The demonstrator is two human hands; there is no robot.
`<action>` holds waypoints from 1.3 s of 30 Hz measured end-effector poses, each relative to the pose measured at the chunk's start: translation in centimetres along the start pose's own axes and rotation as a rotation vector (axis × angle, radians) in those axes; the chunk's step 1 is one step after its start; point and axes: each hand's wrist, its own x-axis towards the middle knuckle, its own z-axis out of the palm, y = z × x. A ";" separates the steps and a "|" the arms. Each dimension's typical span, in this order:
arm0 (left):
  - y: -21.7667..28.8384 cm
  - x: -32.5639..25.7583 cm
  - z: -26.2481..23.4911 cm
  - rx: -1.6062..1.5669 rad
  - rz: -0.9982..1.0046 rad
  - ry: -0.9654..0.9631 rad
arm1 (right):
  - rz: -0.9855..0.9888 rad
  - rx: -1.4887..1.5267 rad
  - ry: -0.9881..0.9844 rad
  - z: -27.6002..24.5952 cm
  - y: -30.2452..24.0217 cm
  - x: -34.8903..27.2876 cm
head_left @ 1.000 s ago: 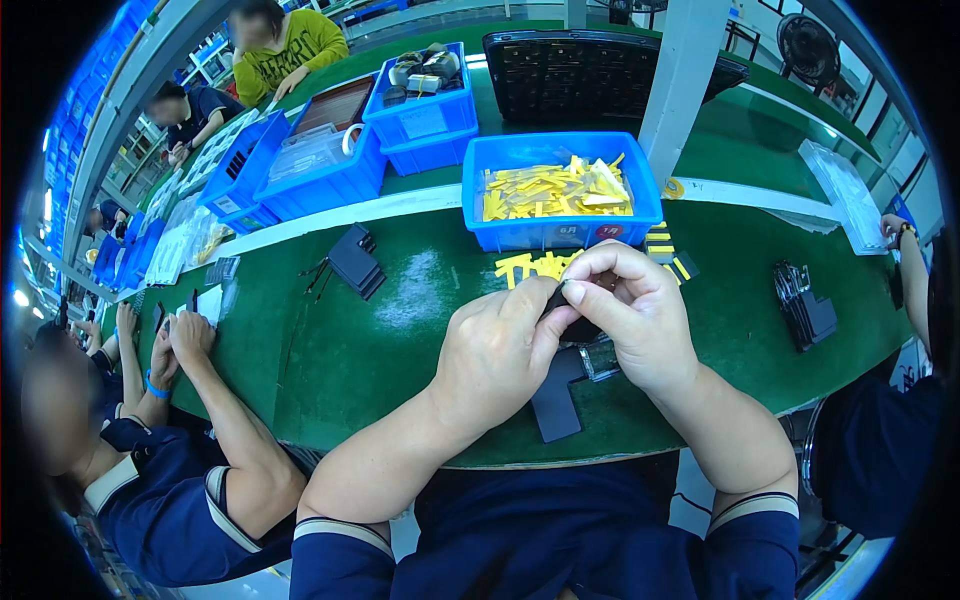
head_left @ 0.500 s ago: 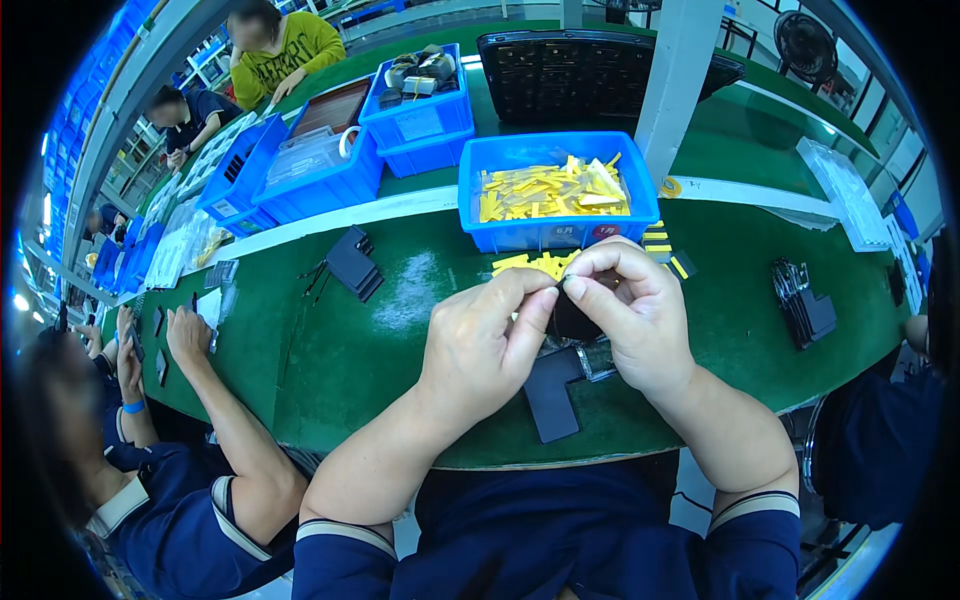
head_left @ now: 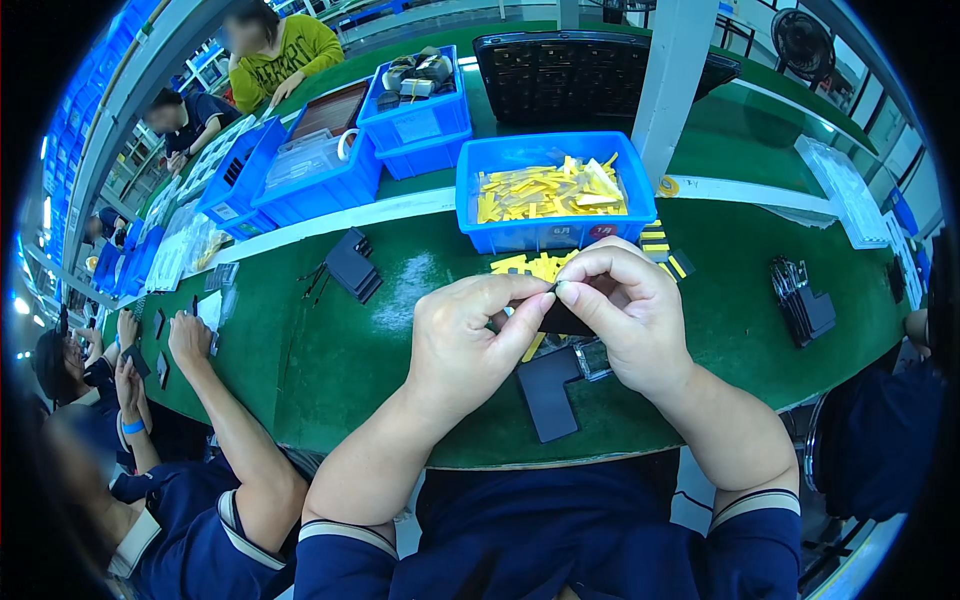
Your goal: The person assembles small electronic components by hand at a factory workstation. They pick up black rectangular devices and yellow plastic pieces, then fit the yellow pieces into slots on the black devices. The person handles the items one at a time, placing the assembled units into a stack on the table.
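Both hands at fingertip work over the table (head_left: 390,410). Since a second ago the left hand (head_left: 452,335) has drawn slightly left and lower, its curled fingers opening out flatter; the right hand (head_left: 635,325) has hardly moved. Grip: each hand has thumb and forefinger closed on a dark piece (head_left: 568,321), tips almost meeting; the bit between them is too small to make out. More of a yellow strip (head_left: 533,346) now shows under the left hand. Reading for the work: fine handling seems under way, the piece not yet released. It sits raised in front of the blue bin (head_left: 500,238), partly hidden by fingers. Co-worker at left: hands together a second ago, now apart. Count: two own hands; one held piece; one L-shaped black part (head_left: 548,395) lying flat below the hands; one black stack (head_left: 350,265) to the left, one black bundle (head_left: 806,308) to the right, layers not countable. One bin of yellow pieces (head_left: 545,195), far too many and overlapping to number; more loose yellow pieces (head_left: 530,266) heaped just before it, likewise uncounted. Behind, two blue boxes (head_left: 415,125) stacked.
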 end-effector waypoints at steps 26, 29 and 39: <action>-0.5 0.4 -1.1 0.133 -0.012 -0.156 | -0.257 -0.500 -0.113 -1.6 -1.2 0.7; -0.8 0.5 -1.1 0.137 0.028 -0.174 | -0.229 -0.490 -0.196 -2.1 -1.4 1.1; -0.8 0.6 -1.4 0.083 0.028 -0.163 | -0.138 -0.369 -0.124 -1.8 -1.6 0.8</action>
